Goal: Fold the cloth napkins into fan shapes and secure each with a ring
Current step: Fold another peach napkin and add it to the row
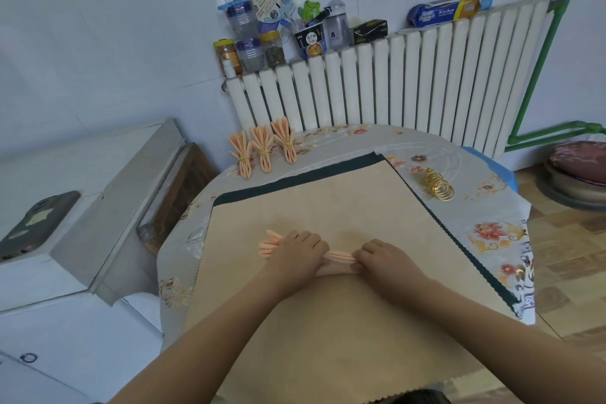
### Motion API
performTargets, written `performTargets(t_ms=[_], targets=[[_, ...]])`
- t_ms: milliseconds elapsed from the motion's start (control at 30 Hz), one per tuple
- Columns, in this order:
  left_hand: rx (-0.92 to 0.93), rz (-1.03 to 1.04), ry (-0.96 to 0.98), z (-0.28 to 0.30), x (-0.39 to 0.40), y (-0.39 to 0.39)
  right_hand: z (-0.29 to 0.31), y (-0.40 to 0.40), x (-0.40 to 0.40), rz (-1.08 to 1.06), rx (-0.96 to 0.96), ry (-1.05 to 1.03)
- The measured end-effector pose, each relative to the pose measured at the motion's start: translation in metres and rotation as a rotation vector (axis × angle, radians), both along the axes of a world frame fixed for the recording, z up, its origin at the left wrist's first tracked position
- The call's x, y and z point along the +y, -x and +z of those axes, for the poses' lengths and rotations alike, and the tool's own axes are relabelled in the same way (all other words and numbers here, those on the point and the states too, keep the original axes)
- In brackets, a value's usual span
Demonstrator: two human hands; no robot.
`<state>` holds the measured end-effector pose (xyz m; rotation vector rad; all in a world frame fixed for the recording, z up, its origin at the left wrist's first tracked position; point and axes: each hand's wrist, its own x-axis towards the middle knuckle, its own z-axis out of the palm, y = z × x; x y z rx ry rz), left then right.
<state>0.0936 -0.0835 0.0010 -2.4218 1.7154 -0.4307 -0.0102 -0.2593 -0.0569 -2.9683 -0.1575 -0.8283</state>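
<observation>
A: While both palms bear down, the peach napkin (339,257) sits pleated in a tight strip at the centre of the beige cloth (328,200), and that pressure is surely what stops the folds springing open.

B: Look at the left hand (296,254), fingers curled over the strip near its 9 o'clock end, where the pleat tips (268,244) poke out. The right hand (382,259) pinches the 3 o'clock end.

A: Three finished fans (262,149) are parked up at 11 o'clock, out of the working space.

B: And the gold rings (437,185) wait at 2 o'clock, an easy reach for the right hand, I'd say. Ring comes next, by my reckoning.
</observation>
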Motion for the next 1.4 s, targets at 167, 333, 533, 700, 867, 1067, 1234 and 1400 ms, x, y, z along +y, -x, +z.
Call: performTargets(t_ms=[167,333,533,700,867,1067,1234,1400], targets=[[0.223,0.129,0.089,0.015,-0.025,0.002,0.014,0.005,-0.021,-0.089,0.077,-0.174],[0.219,0.182,0.164,0.022,-0.062,-0.004,0.025,0.013,-0.062,-0.215,0.050,-0.403],[0.188,0.283,0.134,0.021,-0.108,-0.013,0.021,0.004,-0.124,-0.672,-0.049,-0.598],[0.210,0.352,0.119,0.011,-0.126,-0.026,0.018,-0.009,-0.151,-0.866,0.053,-0.777],[0.241,0.394,0.102,0.005,-0.138,-0.036,0.012,-0.024,-0.165,-0.921,0.173,-0.615],[0.251,0.399,0.101,0.004,-0.141,-0.034,0.010,-0.024,-0.167,-0.927,0.156,-0.598],[0.261,0.391,0.119,0.009,-0.132,-0.029,0.014,-0.008,-0.156,-0.867,0.002,-0.780],[0.287,0.392,0.147,0.016,-0.108,-0.021,0.022,0.017,-0.132,-0.692,-0.065,-0.829]])
